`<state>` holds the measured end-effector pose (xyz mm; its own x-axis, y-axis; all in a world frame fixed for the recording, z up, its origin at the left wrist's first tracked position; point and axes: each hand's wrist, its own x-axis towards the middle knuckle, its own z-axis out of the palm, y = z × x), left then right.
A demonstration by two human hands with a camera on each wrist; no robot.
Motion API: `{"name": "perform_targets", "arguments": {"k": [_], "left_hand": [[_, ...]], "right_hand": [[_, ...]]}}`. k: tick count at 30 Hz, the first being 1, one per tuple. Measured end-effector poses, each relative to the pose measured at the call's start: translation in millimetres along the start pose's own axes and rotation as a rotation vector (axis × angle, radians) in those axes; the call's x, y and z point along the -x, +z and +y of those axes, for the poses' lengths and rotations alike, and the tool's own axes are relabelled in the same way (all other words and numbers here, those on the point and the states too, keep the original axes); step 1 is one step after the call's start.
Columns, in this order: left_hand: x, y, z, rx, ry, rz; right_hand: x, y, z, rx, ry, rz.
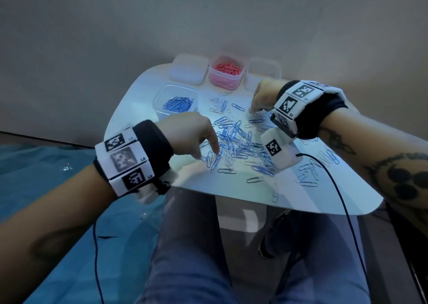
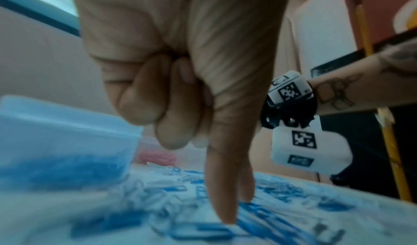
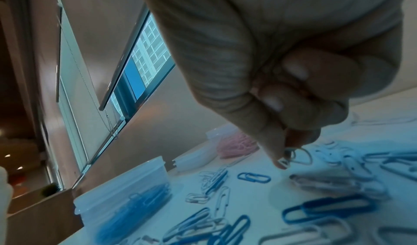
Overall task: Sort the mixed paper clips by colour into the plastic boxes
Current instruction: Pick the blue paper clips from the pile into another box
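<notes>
Left hand (image 1: 185,133) pressing extended index fingertip (image 2: 225,213) onto blue clip (image 2: 203,231), other fingers curling in; right hand (image 1: 262,95) pinching white clip (image 3: 291,155) above table (image 1: 139,90).

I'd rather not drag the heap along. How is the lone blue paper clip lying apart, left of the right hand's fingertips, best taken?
Probably from straight above: the lone blue wire paper clip lies flat on the white table, clear of its neighbours. Pinch across its two long sides near the middle, or press one rounded end to tip it up first.
</notes>
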<state>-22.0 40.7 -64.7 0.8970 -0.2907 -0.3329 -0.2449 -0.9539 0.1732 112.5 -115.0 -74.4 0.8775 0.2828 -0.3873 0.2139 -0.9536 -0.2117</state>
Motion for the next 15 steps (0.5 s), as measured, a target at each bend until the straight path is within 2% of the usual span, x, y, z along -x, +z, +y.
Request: {"name": "perform_targets", "arguments": {"k": [2,4,8,10,13,15], "left_hand": [[-3,-3,0,-0.092,0.025,-0.01],[-3,-4,1,-0.151,0.054,-0.008],[-1,-2,-4,-0.223,0.103,-0.004],[2,0,-5,-0.238,0.132,0.008],[3,4,-5,-0.249,0.163,0.04],[3,4,-6,-0.26,0.168,0.032]], "right_hand": [[1,2,7,0.033,-0.033,-0.014],[-4,5,13,0.137,-0.062,0.034],[-12,8,15,0.226,-0.043,0.084],[1,4,1,0.164,-0.085,0.126],[1,2,-20,0.042,-0.064,0.048],[-3,3,-30,0.069,-0.106,0.047]]}}
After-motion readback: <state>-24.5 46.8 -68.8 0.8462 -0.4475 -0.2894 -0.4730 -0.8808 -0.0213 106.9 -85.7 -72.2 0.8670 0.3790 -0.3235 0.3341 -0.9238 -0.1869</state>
